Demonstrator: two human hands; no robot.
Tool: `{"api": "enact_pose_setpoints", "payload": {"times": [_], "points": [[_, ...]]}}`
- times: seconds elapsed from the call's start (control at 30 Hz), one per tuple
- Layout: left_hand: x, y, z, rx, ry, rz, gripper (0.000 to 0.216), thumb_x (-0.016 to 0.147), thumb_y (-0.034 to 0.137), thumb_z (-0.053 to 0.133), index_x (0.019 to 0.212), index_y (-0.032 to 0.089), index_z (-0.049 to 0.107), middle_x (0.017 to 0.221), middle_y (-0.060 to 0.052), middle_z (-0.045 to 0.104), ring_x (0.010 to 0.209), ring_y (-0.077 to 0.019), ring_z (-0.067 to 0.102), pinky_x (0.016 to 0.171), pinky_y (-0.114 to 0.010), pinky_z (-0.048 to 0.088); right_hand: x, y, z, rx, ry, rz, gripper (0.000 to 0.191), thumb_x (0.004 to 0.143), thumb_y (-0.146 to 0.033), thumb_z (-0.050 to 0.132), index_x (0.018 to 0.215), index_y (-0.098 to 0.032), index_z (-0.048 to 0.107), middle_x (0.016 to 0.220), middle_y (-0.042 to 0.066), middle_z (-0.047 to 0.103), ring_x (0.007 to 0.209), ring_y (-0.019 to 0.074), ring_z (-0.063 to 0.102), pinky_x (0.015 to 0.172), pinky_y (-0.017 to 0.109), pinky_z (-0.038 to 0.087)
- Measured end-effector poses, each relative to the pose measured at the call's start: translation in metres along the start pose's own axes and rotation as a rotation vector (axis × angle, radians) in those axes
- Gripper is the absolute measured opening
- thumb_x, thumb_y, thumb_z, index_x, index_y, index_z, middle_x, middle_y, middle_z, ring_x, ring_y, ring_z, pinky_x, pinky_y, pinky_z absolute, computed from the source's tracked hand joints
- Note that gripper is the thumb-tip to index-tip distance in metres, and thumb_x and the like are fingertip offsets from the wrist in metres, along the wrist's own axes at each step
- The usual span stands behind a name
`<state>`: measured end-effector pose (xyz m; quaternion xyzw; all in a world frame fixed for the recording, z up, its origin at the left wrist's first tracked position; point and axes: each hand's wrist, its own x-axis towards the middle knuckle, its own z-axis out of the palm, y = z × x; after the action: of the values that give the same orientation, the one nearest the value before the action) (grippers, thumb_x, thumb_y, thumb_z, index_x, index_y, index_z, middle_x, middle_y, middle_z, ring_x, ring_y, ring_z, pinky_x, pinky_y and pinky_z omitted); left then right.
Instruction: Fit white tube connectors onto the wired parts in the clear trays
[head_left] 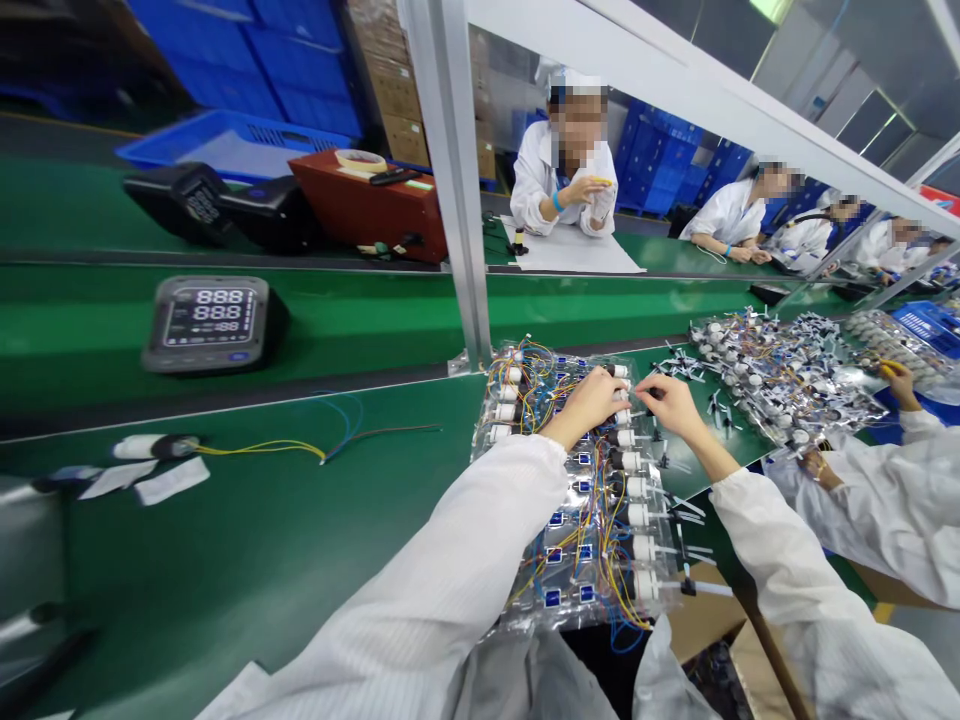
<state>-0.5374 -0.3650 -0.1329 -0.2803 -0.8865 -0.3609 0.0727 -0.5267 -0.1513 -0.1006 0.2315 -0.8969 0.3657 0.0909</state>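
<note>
A clear plastic blister tray (525, 570) lies in front of me, tilted towards my body. Rows of small white-capped motors (643, 585) with yellow, blue and red wires fill it, along with small blue parts (553, 598). My left hand (592, 402) rests over the far right corner, its fingers closed round a white motor at the tray's edge. Just to the right, my right hand (669, 404) pinches a small black fitting (655, 393) close to that motor's end. Black fittings with white tubes (701, 588) stick out from the motors along the right edge.
More loose black-and-white tube fittings (675, 365) lie beyond my right hand. Farther right is another heaped tray (787, 370), near a co-worker's sleeve (877, 500). On the left are a wired motor (154, 447) and a lit display device (210, 322). A metal post (450, 180) rises ahead.
</note>
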Motion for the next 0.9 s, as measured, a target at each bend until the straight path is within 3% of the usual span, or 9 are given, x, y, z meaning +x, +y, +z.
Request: {"api": "enact_pose_setpoints", "payload": {"times": [0.2,0.57,0.9], "points": [[-0.001,0.002,0.000,-0.004,0.012,-0.020,0.032,0.087,0.038,0.078,0.113,0.019,0.079,0.099,-0.011,0.072,0.109,-0.0272,0.062,0.096,-0.036,0.051,-0.006,0.015,0.019,0.220,0.069,0.181,0.017,0.083,-0.038,0.075,0.084,-0.022,0.073,0.088,0.005,0.077,0.081,0.0216,0.071,0.078,0.033,0.055],[-0.001,0.004,-0.001,-0.038,0.017,-0.037,0.025,0.086,0.037,0.080,0.104,0.020,0.081,0.096,-0.010,0.074,0.102,-0.0270,0.065,0.091,-0.036,0.051,-0.009,0.012,0.034,0.448,0.149,0.246,0.042,0.075,-0.051,0.083,0.070,-0.023,0.052,0.082,0.007,0.076,0.080,0.0212,0.070,0.079,0.035,0.055],[-0.001,0.005,-0.002,-0.045,0.009,-0.061,0.027,0.087,0.039,0.077,0.106,0.020,0.081,0.099,-0.011,0.075,0.104,-0.0267,0.065,0.093,-0.037,0.051,-0.010,0.011,0.036,0.521,0.160,0.231,0.047,0.076,-0.040,0.084,0.066,-0.024,0.041,0.081,0.004,0.075,0.078,0.0203,0.068,0.077,0.034,0.053]]}}
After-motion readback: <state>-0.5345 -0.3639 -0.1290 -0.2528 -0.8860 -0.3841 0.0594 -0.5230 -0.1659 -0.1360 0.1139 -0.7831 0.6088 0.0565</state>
